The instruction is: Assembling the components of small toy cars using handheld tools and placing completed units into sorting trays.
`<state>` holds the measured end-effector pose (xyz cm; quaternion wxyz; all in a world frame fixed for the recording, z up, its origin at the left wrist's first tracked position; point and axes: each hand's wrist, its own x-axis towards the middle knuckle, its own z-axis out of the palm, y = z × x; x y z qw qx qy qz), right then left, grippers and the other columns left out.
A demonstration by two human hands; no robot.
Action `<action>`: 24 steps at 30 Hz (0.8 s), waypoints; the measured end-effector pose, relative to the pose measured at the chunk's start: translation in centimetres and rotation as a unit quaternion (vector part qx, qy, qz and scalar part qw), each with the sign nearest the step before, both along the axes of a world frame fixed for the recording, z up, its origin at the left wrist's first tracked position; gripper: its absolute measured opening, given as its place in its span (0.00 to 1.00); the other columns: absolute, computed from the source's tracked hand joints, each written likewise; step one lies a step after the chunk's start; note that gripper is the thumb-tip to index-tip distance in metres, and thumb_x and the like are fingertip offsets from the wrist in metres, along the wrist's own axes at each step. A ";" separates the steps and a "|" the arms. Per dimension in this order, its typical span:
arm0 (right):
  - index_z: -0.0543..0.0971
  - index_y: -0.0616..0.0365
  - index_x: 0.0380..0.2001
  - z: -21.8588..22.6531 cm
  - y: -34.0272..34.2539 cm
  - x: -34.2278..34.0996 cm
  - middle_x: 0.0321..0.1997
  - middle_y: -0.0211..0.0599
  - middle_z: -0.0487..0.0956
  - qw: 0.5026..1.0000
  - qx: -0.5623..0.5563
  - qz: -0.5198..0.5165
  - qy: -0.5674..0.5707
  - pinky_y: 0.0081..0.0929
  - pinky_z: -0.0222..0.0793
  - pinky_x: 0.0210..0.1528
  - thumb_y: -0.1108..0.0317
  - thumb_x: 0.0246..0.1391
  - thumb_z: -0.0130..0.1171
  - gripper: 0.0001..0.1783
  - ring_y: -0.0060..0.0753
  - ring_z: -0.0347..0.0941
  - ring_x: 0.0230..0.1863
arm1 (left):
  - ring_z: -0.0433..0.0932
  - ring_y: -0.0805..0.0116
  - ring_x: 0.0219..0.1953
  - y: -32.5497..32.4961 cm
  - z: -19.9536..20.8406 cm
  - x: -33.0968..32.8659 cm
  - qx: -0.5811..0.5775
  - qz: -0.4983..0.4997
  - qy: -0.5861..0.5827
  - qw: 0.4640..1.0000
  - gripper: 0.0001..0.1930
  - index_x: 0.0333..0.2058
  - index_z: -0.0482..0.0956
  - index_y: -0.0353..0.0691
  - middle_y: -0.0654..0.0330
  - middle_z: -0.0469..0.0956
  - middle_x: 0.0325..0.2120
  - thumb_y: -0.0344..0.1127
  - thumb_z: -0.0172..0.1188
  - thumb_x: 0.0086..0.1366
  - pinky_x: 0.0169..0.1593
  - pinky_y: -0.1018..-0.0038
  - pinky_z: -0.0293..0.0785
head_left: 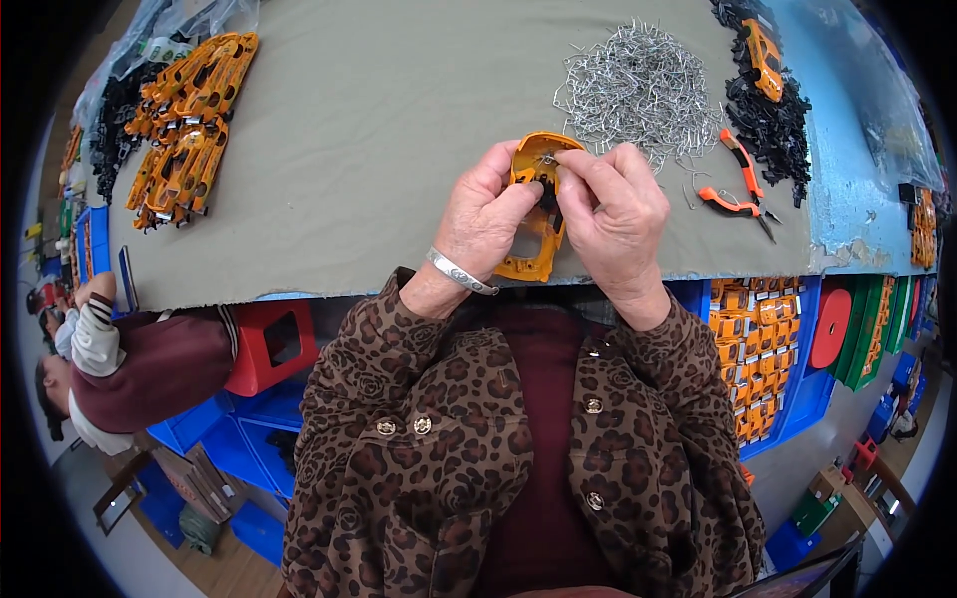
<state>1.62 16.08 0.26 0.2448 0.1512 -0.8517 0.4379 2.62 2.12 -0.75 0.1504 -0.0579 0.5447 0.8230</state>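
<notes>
An orange toy car body shell (530, 263) lies hollow side up above the table's near edge. My left hand (477, 217) is closed round its left side, the thumb pressing near a black plastic part (547, 196) inside. A small bent metal wire (545, 158) shows in the far end of the shell. Close against it, my right hand (620, 211) is pinched, fingertips reaching into the shell; the wire appears to be between them, though the fingers partly hide it. Beyond this hand rises a heap of bent metal wires (636, 95).
Orange-handled pliers (742, 162) lie to the right, near black plastic parts (781, 135) and another orange car shell (765, 62). Stacked orange shells (186, 164) stand at left. Below the table's right edge is a blue crate (809, 394) of orange pieces. A person (150, 369) sits at left.
</notes>
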 end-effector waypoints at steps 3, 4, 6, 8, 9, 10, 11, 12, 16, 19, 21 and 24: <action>0.80 0.60 0.29 -0.4 0.0 0.0 0.20 0.31 0.68 1.000 -0.020 -0.001 -0.012 0.20 0.60 0.19 0.82 0.39 0.61 0.11 0.22 0.65 0.18 | 0.73 0.79 0.38 0.1 0.2 0.1 -0.008 0.005 0.000 1.000 0.17 0.50 0.68 0.34 0.63 0.74 0.39 0.24 0.48 0.60 0.41 0.80 0.72; 0.80 0.59 0.29 -0.6 0.0 0.0 0.21 0.32 0.68 1.000 -0.017 -0.003 -0.012 0.22 0.62 0.19 0.81 0.38 0.60 0.10 0.25 0.65 0.17 | 0.72 0.78 0.40 0.2 0.4 0.2 -0.009 0.008 -0.004 1.000 0.18 0.51 0.68 0.34 0.62 0.73 0.41 0.23 0.48 0.61 0.44 0.79 0.72; 0.78 0.58 0.29 -0.8 0.0 0.2 0.22 0.34 0.67 1.000 -0.011 -0.008 -0.010 0.26 0.64 0.18 0.79 0.38 0.59 0.10 0.30 0.67 0.17 | 0.72 0.77 0.42 0.5 0.3 0.1 -0.009 0.009 -0.006 1.000 0.18 0.51 0.68 0.34 0.62 0.73 0.42 0.23 0.48 0.61 0.46 0.79 0.71; 0.78 0.58 0.30 -0.7 0.1 0.5 0.23 0.34 0.67 1.000 0.017 -0.019 -0.007 0.27 0.65 0.19 0.78 0.38 0.59 0.11 0.31 0.68 0.18 | 0.72 0.77 0.42 0.8 0.0 -0.1 -0.112 0.023 0.088 0.990 0.17 0.51 0.68 0.34 0.62 0.74 0.42 0.24 0.48 0.62 0.46 0.79 0.71; 0.78 0.58 0.31 -0.5 0.3 0.8 0.23 0.35 0.67 0.999 0.046 -0.029 -0.006 0.28 0.65 0.20 0.78 0.39 0.59 0.11 0.32 0.68 0.20 | 0.72 0.77 0.42 1.0 -0.2 -0.2 -0.160 0.029 0.136 0.977 0.17 0.51 0.68 0.34 0.62 0.75 0.41 0.24 0.48 0.62 0.45 0.79 0.71; 0.77 0.59 0.32 -0.4 0.5 1.0 0.23 0.35 0.66 0.996 0.075 -0.042 -0.005 0.29 0.66 0.21 0.77 0.39 0.59 0.11 0.34 0.69 0.21 | 0.72 0.77 0.42 1.3 -0.2 -0.4 -0.157 0.022 0.141 0.977 0.17 0.51 0.68 0.34 0.62 0.75 0.41 0.24 0.48 0.62 0.45 0.79 0.71; 0.77 0.59 0.32 -0.3 0.6 1.3 0.23 0.35 0.66 0.996 0.078 -0.053 -0.002 0.29 0.66 0.21 0.77 0.39 0.59 0.11 0.34 0.69 0.21 | 0.74 0.76 0.39 1.4 -0.2 -0.7 -0.210 0.030 0.170 0.962 0.16 0.49 0.69 0.35 0.61 0.76 0.38 0.25 0.49 0.61 0.43 0.79 0.72; 0.77 0.59 0.34 -0.3 0.8 1.6 0.25 0.36 0.68 0.993 0.103 -0.051 0.003 0.30 0.66 0.23 0.76 0.40 0.60 0.12 0.34 0.69 0.22 | 0.75 0.76 0.36 1.7 -0.3 -1.0 -0.257 0.034 0.201 0.945 0.15 0.47 0.70 0.35 0.61 0.77 0.35 0.25 0.50 0.61 0.40 0.78 0.72; 0.77 0.59 0.38 -0.1 1.2 1.5 0.30 0.39 0.71 0.995 0.098 0.012 -0.008 0.32 0.68 0.31 0.71 0.40 0.62 0.17 0.39 0.71 0.31 | 0.77 0.72 0.34 1.3 -0.3 -1.9 -0.312 0.031 0.209 0.926 0.15 0.45 0.72 0.34 0.59 0.79 0.31 0.26 0.49 0.58 0.37 0.76 0.74; 0.76 0.60 0.40 0.5 5.2 0.1 0.35 0.42 0.73 0.989 0.063 0.133 0.015 0.32 0.69 0.37 0.70 0.40 0.63 0.19 0.41 0.72 0.37 | 0.77 0.73 0.33 0.6 0.7 -2.4 -0.307 -0.046 0.099 0.945 0.14 0.44 0.72 0.35 0.59 0.78 0.33 0.26 0.47 0.58 0.37 0.76 0.75; 0.76 0.60 0.43 1.9 10.4 -1.2 0.43 0.45 0.74 0.985 0.142 0.094 -0.007 0.37 0.65 0.48 0.68 0.38 0.66 0.24 0.46 0.68 0.47 | 0.78 0.72 0.29 -0.4 3.8 -2.5 -0.306 -0.100 -0.016 0.947 0.16 0.44 0.72 0.35 0.59 0.78 0.31 0.29 0.47 0.55 0.32 0.75 0.76; 0.67 0.57 0.55 2.4 17.7 -1.9 0.55 0.47 0.69 0.944 0.315 0.022 -0.091 0.38 0.59 0.57 0.68 0.35 0.66 0.38 0.49 0.63 0.56 | 0.77 0.70 0.30 -1.3 0.6 -4.4 -0.277 -0.190 0.133 0.932 0.16 0.41 0.74 0.34 0.58 0.78 0.28 0.32 0.51 0.53 0.34 0.74 0.75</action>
